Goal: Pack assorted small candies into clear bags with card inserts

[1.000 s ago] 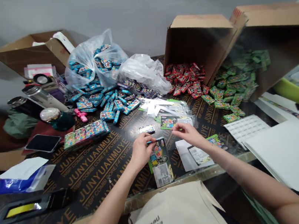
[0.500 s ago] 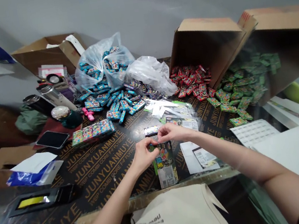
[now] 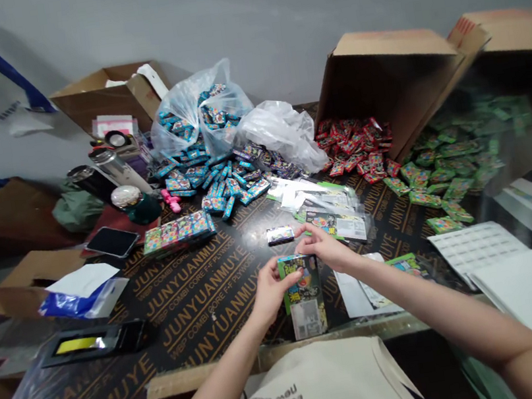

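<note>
A flat printed box (image 3: 308, 316), black with a green side and colourful pictures, stands at the table's front edge before me. My left hand (image 3: 272, 288) is closed on its upper left part, the thumb lying across the front. At the box's top right edge is my right hand (image 3: 324, 249), fingers apart and the index finger stretched toward a small shiny dark packet (image 3: 280, 235). Whether the right fingertips touch the box or that packet, I cannot tell. Beyond the right hand lie flat printed boxes (image 3: 332, 221) and white papers (image 3: 295, 192).
Piles of small blue packets (image 3: 224, 189), red packets (image 3: 355, 146) and green packets (image 3: 435, 177) lie along the back. Open cardboard boxes (image 3: 390, 61) stand behind them. A row of packets (image 3: 178, 232), a phone (image 3: 112, 241) and bottles (image 3: 116, 168) are at left; a white sheet (image 3: 477, 244) at right.
My right fingers have opened from a pinch above the box, the index finger now stretched out. My left hand has shifted to grip the box's side. The whole view has swung slightly left.
</note>
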Available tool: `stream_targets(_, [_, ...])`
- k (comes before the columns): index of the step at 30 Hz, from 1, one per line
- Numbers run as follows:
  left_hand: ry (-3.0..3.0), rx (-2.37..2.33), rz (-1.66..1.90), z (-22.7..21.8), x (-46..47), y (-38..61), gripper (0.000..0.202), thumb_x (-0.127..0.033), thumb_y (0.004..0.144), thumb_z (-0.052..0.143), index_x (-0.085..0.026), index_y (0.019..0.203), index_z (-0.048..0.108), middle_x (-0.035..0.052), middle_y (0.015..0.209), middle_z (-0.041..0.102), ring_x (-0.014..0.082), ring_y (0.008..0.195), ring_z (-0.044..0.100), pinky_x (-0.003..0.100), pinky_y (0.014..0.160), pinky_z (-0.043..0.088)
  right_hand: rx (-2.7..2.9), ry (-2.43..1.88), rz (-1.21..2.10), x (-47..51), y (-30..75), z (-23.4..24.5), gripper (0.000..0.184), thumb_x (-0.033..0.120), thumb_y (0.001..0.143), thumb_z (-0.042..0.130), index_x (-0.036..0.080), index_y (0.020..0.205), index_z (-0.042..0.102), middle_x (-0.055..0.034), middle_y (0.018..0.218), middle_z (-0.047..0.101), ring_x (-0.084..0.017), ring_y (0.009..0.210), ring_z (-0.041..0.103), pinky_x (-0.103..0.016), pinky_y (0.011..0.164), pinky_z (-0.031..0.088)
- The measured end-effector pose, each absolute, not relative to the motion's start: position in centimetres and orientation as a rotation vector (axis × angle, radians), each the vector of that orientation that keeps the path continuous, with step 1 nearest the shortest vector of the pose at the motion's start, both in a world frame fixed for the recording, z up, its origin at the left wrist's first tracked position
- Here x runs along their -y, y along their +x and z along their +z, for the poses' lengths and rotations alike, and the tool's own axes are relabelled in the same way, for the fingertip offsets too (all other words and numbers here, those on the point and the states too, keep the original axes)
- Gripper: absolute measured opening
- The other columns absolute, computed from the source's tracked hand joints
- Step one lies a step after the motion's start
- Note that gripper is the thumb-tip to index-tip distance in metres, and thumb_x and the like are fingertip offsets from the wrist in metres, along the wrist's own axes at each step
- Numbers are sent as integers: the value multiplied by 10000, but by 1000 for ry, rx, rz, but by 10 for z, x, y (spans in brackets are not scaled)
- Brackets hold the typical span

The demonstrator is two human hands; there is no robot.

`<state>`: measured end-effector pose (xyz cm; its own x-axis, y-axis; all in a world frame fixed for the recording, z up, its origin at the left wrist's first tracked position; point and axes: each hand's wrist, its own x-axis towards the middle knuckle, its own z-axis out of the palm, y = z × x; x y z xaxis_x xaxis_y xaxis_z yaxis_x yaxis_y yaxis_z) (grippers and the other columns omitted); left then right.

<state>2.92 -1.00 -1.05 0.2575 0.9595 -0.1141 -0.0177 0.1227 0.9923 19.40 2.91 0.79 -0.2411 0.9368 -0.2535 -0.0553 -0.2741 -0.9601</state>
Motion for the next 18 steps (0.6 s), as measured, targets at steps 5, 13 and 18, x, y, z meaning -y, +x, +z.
stream_targets(5, [1569,-1227,1039,17,-4,-28,279,-296,762,584,-142,991,623,66,935,683,208,841,628,324,791,474,1584,-1553,899,-49,228,-14,431,409,727,554,220,1104,463,-106,1077,588,-246,1013,542,-406,825,419])
stream_targets(13, [2579,-1987,692,7,-120,-136,448,-123,826,345,-124,1258,463,125,1306,474,265,1245,372,459,1036,245,2334,-2057,157,-75,322,-64,805,475,615,643,176,1310,368,-200,1284,431,-371,1193,368,-548,939,252])
stream_targets(18, [2629,-1987,528,-37,-134,-146,427,-183,816,393,-100,1222,498,159,1278,495,318,1212,397,511,1013,237,2465,-1842,235,-84,334,-69,765,380,651,602,119,1325,351,-173,1158,513,-297,1059,487,-344,865,369])
